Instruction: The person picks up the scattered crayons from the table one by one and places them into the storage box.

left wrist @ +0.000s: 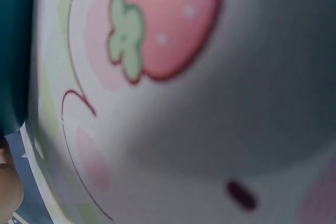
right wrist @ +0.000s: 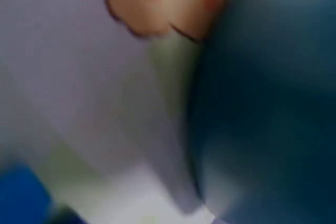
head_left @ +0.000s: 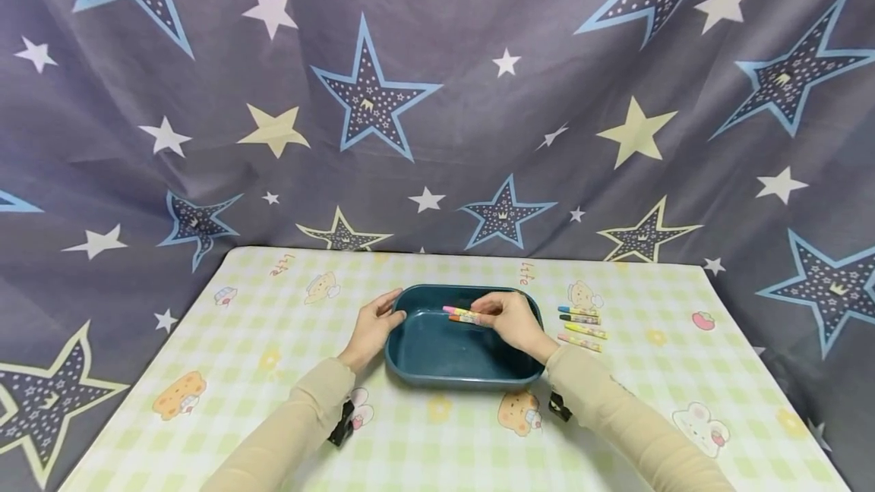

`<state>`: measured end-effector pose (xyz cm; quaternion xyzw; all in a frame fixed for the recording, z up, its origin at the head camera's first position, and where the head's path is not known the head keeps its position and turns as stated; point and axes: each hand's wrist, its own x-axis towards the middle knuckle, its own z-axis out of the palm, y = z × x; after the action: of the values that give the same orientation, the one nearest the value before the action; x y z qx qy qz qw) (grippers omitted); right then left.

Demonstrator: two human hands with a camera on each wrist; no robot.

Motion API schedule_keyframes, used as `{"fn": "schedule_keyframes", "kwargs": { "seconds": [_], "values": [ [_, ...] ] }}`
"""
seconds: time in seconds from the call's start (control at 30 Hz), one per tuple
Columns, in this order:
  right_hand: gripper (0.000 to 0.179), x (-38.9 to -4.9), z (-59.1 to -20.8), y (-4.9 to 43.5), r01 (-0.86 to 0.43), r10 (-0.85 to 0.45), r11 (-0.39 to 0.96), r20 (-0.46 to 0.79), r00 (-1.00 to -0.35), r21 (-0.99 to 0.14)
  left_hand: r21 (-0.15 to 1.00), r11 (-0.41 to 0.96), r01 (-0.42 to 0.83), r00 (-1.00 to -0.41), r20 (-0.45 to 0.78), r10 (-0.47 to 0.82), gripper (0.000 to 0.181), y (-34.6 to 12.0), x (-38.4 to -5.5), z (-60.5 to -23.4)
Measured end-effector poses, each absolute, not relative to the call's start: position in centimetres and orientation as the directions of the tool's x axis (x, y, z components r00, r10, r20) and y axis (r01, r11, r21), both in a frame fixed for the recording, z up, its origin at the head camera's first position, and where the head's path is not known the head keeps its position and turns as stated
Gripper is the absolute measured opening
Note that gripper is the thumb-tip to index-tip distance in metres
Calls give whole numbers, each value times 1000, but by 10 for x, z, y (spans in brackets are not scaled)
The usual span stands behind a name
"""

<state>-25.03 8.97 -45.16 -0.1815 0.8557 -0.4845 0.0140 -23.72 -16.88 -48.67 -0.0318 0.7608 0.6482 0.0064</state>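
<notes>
A dark teal plastic tray (head_left: pixel 437 355) stands on the table. My left hand (head_left: pixel 372 329) holds its left rim near the far corner, with the thumb at the edge. Over the inside of the tray, my right hand (head_left: pixel 513 317) pinches two crayons, a pink-tipped crayon (head_left: pixel 454 310) and an orange-tipped crayon (head_left: pixel 463 319), side by side with their tips to the left. In the left wrist view only a bit of the left hand (left wrist: pixel 9 190) shows below the tray wall (left wrist: pixel 13 51). The blurred right wrist view shows the tray's side (right wrist: pixel 262 103) but not the fingers.
Several crayons lie in a loose column right of the tray: a blue crayon (head_left: pixel 578 311), a black crayon (head_left: pixel 581 319), a yellow crayon (head_left: pixel 585 332) and a pink crayon (head_left: pixel 579 342). A checked cartoon cloth (head_left: pixel 273 370) covers the table. A star-patterned curtain (head_left: pixel 437 135) hangs behind.
</notes>
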Motion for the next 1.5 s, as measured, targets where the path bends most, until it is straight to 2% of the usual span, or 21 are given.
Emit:
{"fn": "schedule_keyframes", "kwargs": {
  "seconds": [0.47,0.73,1.07,1.23,1.5],
  "values": [
    [14,-263,-471,80,-290,-325,547,120,-938,-786,980,187,-62,-998,-57,-35,49,-172,-235,-487],
    [13,-270,-467,73,-219,-267,591,68,-961,-777,980,190,-61,-997,-49,-66,48,-177,-235,-482],
    [27,-269,-471,78,-21,-136,532,-61,-989,-846,984,165,-72,-997,-65,-48,48,-170,-234,-485],
    [30,-270,-469,80,23,-117,493,-92,-989,-870,983,163,-83,-996,-77,-43,48,-170,-234,-481],
    [32,-270,-468,81,19,-114,463,-81,-990,-886,982,161,-100,-995,-98,-20,48,-165,-225,-458]
  ]
}}
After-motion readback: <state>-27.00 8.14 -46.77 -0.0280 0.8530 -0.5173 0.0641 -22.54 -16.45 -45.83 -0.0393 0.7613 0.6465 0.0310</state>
